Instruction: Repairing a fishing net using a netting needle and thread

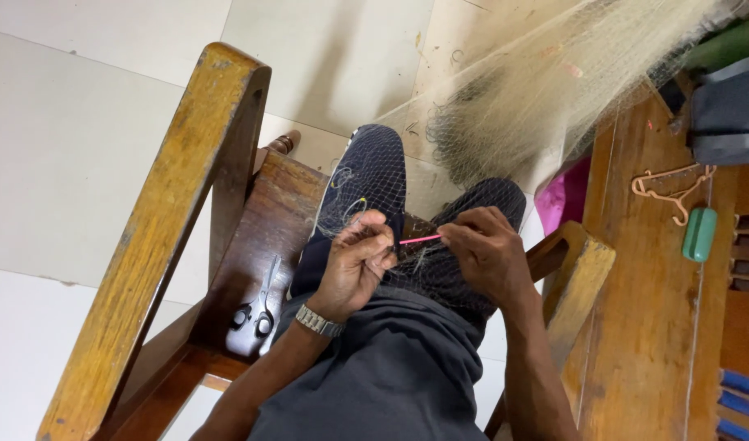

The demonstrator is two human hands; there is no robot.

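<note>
Pinching tight, the right hand [490,249] holds a pink needle [420,239], its tip buried under the fingers. Left hand [360,260] is pressed shut on fine net [505,106] over the lap; the mesh is hard to trace. Scissors [258,309] lie at the chair seat's [272,220] left edge.

No packages, labels, signs or screens showed anywhere in the view.
</note>
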